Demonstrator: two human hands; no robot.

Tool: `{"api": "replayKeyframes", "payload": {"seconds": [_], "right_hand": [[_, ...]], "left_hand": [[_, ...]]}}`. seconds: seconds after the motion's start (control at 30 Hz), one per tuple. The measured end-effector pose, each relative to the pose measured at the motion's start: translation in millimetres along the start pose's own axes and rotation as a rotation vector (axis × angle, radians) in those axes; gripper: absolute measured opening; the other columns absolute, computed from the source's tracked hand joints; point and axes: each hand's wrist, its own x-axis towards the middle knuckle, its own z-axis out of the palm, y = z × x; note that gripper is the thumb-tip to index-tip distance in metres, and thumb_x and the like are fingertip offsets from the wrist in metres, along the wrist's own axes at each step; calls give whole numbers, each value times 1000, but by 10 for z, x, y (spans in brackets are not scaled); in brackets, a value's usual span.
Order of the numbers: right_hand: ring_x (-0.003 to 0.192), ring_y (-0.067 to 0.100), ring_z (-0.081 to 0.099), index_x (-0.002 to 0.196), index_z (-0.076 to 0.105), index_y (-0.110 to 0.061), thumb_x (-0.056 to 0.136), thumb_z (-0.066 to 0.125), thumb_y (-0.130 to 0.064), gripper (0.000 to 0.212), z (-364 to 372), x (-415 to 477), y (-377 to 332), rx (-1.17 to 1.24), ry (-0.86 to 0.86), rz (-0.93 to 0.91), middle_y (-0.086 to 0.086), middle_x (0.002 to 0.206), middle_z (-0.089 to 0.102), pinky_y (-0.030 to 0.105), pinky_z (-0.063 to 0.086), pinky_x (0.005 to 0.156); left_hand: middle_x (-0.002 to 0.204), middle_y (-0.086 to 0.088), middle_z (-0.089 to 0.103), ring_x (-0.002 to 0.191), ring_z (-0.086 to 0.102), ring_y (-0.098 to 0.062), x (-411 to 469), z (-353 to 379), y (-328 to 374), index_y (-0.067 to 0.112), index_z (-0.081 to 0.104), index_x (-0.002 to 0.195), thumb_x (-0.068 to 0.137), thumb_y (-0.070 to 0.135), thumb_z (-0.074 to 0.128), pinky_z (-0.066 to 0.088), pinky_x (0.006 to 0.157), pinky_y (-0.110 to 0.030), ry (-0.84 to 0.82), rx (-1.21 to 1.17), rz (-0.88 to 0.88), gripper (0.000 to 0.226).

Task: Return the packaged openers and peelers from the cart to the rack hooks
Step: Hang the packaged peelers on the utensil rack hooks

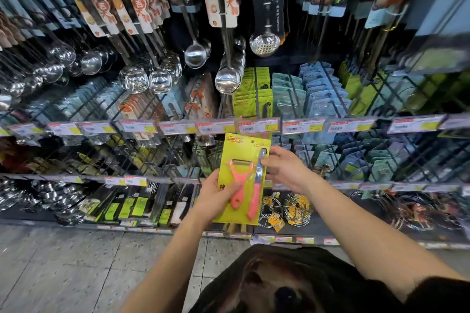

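While the cart itself is not in view, 1 package is clearly between cart and rack at this moment. It is a yellow carded peeler set (230, 157), with a pink peeler (240, 180) and a small pink-handled knife (255, 198) under the blister. The person holds it upright in front of the shelves, and its top edge is just below the price label strip (258, 126).

The left hand (216, 198) grips the lower left part of the card, with the thumb lying over the peeler handle. The right hand (282, 168) pinches the right edge of the card, near the knife blade.

The package is not yet on any hook. A hook rod (257, 94) with a row of yellow-green packages (245, 94) stands above the label strip, and it looks like a possible place, but I cannot tell if those are the same product.

So I judge the task is in the middle of 1 return: the item is taken and carried, and the hanging is left. How many packages wait in the cart, or how many already hang again, the view does not show.
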Motion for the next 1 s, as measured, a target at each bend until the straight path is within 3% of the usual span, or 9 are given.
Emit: {"api": "replayKeyframes", "payload": {"seconds": [0.1,0.17,0.3,0.43,0.6,0.7,0.8,0.87,1.0], "right_hand": [[78,15,72,118,62,-6,94,64,0,25,-102,-41,-23,-23,133,-89,10,97,74,31,60,66],[89,18,75,118,66,-11,94,64,1,27,-162,-38,-24,-31,173,-138,7,104,77,25,57,66],[97,18,70,115,66,-17,94,64,1,27,-192,-20,-87,-59,239,-191,0,104,74,27,52,80],[119,25,63,141,53,-8,92,70,-7,52,-193,43,-153,-46,262,-189,4,128,65,41,49,105],[108,26,71,119,68,-10,91,71,-4,29,-145,126,-181,-31,258,-167,8,114,75,41,56,96],[96,17,71,112,66,-10,90,72,-4,24,-136,168,-184,-17,295,-149,4,106,75,30,56,84],[87,9,70,122,63,-5,90,71,-2,33,-140,165,-186,-26,300,-134,-1,99,74,21,54,72],[97,14,70,130,60,-5,90,72,-3,42,-151,140,-169,-54,305,-123,0,105,74,29,56,85],[112,24,68,136,58,-7,88,75,-7,51,-164,107,-148,-69,334,-144,8,119,72,43,51,104]], "left_hand": [[112,4,72,92,68,2,102,89,36,11,57,125,93,27,77,52,65,-8,-6,99,4,41],[122,-2,72,103,68,-4,168,106,-9,12,57,129,91,36,80,56,74,-12,-26,104,-20,50],[135,-6,68,122,67,-26,296,100,-255,26,53,136,66,74,84,53,106,-58,-74,155,-70,90],[123,-7,74,111,72,-26,329,110,-288,24,57,131,66,67,84,55,101,-62,4,80,-82,83],[104,-10,75,88,70,-23,222,160,-77,16,65,113,98,21,69,57,81,-42,131,83,-54,16],[101,-10,76,82,69,-23,248,167,-107,15,66,111,99,21,68,55,71,-38,129,79,-70,13],[103,-17,75,89,71,-31,287,191,-174,21,67,100,96,27,70,61,83,-52,116,82,-95,8],[104,-20,74,93,72,-34,324,201,-270,22,68,99,86,36,73,58,91,-65,91,69,-120,20],[101,-14,78,95,75,-42,352,231,-339,21,68,103,79,43,74,58,92,-65,46,36,-140,34]]}}
